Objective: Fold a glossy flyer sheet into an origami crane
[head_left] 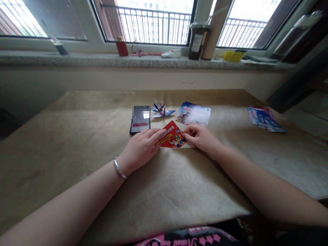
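A red printed sheet of paper (171, 136), part folded into a pointed shape with a white strip showing along its bottom edge, lies on the table in front of me. My left hand (142, 145) holds its left corner, fingers over the top and thumb near the lower edge. At the right side, my right hand (201, 137) pinches the edge between thumb and index finger. A dark phone (140, 124) with a lit screen lies just beyond my left hand. Behind the paper stands a folded paper crane (162, 110) in blue, white and red.
A stack of printed sheets (196, 114) lies beyond my right hand. Further right are several fanned blue and red sheets (265, 119). The cloth-covered table (102, 112) meets the wall under a stone windowsill (89, 60), which bears a dark jar (198, 42) and a yellow item (233, 55).
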Demonstrator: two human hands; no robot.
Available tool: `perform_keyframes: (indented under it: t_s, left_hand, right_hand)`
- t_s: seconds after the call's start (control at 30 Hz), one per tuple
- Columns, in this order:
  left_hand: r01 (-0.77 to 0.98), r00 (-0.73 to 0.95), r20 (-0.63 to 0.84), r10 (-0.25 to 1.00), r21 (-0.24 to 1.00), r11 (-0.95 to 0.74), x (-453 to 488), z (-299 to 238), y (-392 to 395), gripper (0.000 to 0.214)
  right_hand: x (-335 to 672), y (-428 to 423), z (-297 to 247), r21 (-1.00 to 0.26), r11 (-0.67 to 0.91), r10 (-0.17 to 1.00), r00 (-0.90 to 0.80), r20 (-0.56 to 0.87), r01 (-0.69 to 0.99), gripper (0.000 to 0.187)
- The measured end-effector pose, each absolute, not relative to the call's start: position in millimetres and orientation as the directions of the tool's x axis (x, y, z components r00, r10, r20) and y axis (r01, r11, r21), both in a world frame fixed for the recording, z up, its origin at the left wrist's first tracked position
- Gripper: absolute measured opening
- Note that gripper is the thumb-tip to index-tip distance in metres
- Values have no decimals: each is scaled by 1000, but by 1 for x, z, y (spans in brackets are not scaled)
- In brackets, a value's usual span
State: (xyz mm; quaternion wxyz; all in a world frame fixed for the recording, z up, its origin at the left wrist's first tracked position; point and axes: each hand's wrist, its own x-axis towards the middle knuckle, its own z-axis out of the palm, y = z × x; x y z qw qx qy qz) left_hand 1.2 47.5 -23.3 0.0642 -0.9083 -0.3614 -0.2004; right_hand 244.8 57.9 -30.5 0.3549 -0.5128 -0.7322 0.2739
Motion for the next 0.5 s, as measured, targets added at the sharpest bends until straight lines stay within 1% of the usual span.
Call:
perform_keyframes:
  t_s: [0.1, 0.27, 0.4, 0.5]
  left_hand:
    - [654, 650, 473, 595, 49, -755, 1, -23, 48, 50]
    - [638, 616, 536, 577, 91, -765, 0, -22, 47, 58]
    - [598, 646, 519, 560, 113, -794, 0, -22, 45, 57]
    - [580, 655, 508, 560, 138, -803, 0, -21, 44, 58]
  right_hand:
    - [244, 54, -27, -712, 405, 914, -252, 317, 574, 9]
    - [244, 48, -18, -614, 488, 870, -288, 400, 621, 13]
    - [241, 43, -13, -517, 528, 844, -346, 410, 674, 15]
    - [240, 42, -12, -513, 524, 848, -355, 394, 680, 18]
